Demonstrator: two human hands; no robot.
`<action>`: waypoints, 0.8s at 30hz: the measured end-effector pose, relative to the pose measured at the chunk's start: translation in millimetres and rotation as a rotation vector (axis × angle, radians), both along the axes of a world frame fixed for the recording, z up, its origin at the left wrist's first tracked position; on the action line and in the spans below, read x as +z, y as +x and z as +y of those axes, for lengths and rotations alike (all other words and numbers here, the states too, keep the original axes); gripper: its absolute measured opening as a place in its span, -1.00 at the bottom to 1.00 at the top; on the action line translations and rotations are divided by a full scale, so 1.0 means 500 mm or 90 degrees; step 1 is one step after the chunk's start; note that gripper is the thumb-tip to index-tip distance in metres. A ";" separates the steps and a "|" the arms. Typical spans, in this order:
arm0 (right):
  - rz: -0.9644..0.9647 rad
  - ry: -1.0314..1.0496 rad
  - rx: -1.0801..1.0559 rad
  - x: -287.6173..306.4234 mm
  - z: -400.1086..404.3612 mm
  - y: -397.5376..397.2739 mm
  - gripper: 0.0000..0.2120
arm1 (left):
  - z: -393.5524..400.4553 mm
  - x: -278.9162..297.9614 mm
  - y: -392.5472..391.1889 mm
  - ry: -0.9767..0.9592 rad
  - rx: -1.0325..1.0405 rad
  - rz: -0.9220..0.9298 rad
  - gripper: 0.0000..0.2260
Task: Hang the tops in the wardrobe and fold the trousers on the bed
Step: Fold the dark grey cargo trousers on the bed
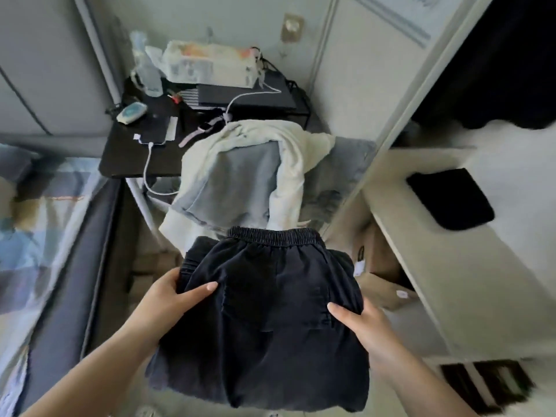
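A folded pair of dark navy trousers (264, 311) with an elastic waistband is held in the air between my hands. My left hand (173, 299) grips its left edge, thumb on top. Gripping the right edge is my right hand (361, 323), its thumb also on top. Beyond the trousers, a white and light-blue top (237, 179) lies heaped on a chair. The bed (39, 224) with patterned bedding runs along the left. The open wardrobe (469, 236) stands at the right, with a dark garment hanging in its upper part.
A dark side table (135, 158) ahead carries a phone on a white cable, a bottle, a tissue pack and a black box. A black folded item (451, 197) lies on the wardrobe shelf. Cardboard boxes (382, 272) sit on the floor by the wardrobe.
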State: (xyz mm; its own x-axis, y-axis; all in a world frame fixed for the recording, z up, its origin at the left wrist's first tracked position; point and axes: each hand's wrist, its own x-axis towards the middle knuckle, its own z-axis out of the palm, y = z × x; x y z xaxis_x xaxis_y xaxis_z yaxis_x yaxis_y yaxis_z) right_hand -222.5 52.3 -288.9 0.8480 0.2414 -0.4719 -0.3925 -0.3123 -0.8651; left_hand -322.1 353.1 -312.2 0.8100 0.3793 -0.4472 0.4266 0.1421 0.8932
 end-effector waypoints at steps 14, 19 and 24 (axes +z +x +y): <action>0.011 0.125 -0.261 0.028 -0.338 0.094 -0.67 | -0.308 0.039 0.364 0.102 -0.286 -0.036 -0.74; 0.025 0.140 -0.348 0.005 -0.378 0.171 -0.68 | -0.377 0.002 0.522 0.098 -0.359 -0.042 -0.73; 0.010 0.142 -0.427 -0.011 -0.397 0.270 -0.51 | -0.456 -0.043 0.717 0.088 -0.477 -0.036 -0.71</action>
